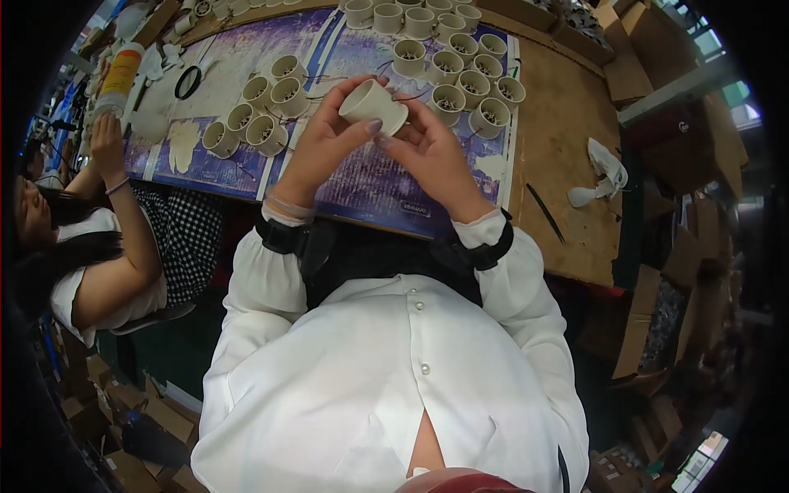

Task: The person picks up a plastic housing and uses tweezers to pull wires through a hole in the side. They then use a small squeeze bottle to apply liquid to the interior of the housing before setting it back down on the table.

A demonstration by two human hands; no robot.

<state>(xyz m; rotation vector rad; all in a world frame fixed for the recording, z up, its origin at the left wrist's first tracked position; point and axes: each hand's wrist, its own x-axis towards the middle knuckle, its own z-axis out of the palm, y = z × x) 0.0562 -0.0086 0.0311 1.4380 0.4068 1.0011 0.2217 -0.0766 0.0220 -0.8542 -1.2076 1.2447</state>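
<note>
Between my hands, above the table's near part, a cream cylindrical cup (366, 103) is held tilted, its wide end toward the upper left. My left hand (329, 140) wraps the cup's left side, thumb across the front. My right hand (431, 156) grips the flanged lower end with thumb and fingers. Thin dark red wires stick out near both hands; where they attach is hidden. Nearest to my left hand stands a group of similar cups (288, 97) with small metal bits inside. More filled cups (491, 118) stand just beyond my right hand.
A purple patterned mat (345, 185) covers the table. Further cups (417, 22) line the far edge. At right lie a black strip (545, 212) and a crumpled white bag (604, 168). On the left, a co-worker (123, 238) sits near an orange-labelled can (122, 74) and black ring (187, 82).
</note>
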